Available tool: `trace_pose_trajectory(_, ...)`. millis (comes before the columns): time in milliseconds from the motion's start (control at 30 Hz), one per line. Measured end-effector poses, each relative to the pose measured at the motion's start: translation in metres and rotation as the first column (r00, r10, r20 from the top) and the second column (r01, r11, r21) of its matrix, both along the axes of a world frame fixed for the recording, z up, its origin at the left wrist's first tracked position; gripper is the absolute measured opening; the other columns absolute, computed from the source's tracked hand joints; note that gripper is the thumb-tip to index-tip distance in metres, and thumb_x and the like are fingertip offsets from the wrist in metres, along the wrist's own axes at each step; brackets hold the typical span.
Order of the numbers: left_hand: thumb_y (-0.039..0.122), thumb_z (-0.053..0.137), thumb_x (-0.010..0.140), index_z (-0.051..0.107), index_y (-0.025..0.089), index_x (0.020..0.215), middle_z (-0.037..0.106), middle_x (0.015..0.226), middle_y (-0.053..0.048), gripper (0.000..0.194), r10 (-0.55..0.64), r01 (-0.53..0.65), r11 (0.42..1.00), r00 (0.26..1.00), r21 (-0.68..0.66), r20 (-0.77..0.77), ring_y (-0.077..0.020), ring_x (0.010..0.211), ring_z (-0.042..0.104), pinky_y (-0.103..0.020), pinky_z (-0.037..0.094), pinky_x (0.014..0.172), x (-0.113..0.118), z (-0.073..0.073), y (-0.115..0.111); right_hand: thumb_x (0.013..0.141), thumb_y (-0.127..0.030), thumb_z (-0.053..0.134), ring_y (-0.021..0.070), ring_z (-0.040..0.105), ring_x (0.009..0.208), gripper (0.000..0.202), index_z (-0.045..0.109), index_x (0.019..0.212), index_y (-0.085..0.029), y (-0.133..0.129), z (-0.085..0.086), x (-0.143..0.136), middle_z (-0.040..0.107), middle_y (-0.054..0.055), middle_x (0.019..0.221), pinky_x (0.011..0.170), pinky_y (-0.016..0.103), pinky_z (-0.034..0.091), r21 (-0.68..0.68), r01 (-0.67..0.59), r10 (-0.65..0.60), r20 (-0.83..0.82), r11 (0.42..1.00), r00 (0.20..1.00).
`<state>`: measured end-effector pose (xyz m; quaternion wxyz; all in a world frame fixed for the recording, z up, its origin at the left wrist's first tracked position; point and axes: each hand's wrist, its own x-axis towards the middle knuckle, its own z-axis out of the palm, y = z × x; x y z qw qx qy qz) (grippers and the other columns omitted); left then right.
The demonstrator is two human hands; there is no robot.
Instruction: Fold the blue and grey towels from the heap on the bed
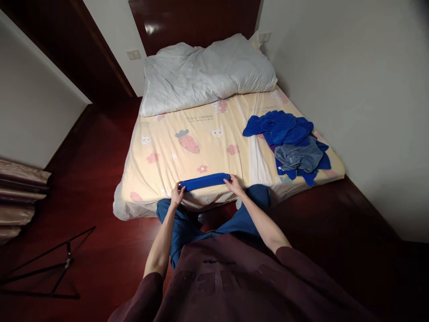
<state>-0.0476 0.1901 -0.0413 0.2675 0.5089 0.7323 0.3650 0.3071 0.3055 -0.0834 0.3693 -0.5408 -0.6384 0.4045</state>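
Note:
A blue cloth folded into a long narrow strip point(205, 181) lies along the near edge of the bed point(161, 165). My left hand point(177, 194) grips its left end, with the thumb on the near side. At its right end my right hand point(233, 184) pinches the cloth between thumb and fingers. The strip is nearly level, its right end a little farther from me. To the right on the bed sits a loose heap of blue cloths point(281, 127), with a crumpled grey-blue cloth point(299, 155) on top of its near part.
A white quilt point(208, 74) is bunched against the dark headboard point(197, 22). Walls stand close on the right. On the floor at the lower left is a black tripod stand point(67, 259), near a striped curtain point(20, 192).

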Motion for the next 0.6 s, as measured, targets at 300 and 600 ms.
trace_pose_trajectory(300,0.038,0.058,0.096,0.063,0.014,0.128,0.076,0.101,-0.014,0.040,0.146,-0.142,0.981,0.989,-0.129,0.028,-0.0273,0.095,0.074,-0.043,0.059,0.093,0.001,-0.005,0.012,0.091,-0.060,0.059,0.0246,0.072,0.079,0.049,0.068,0.116,-0.019,0.010,0.006,-0.007,0.074,0.010,0.094,0.074,0.038,0.062,-0.115,0.079,-0.077,0.019,0.990,0.997)
trace_pose_trajectory(600,0.029,0.045,0.102,0.042,0.014,0.159,0.034,0.170,-0.017,0.060,-0.231,0.287,0.957,0.844,0.043,-0.484,-0.0312,0.161,0.025,-0.051,0.026,0.130,0.061,0.011,-0.007,0.107,-0.038,0.041,0.0291,0.028,0.160,0.057,0.043,0.162,-0.022,-0.039,0.045,-0.040,0.037,0.010,0.170,0.131,0.054,0.024,0.227,-0.363,0.172,0.585,0.903,0.793)
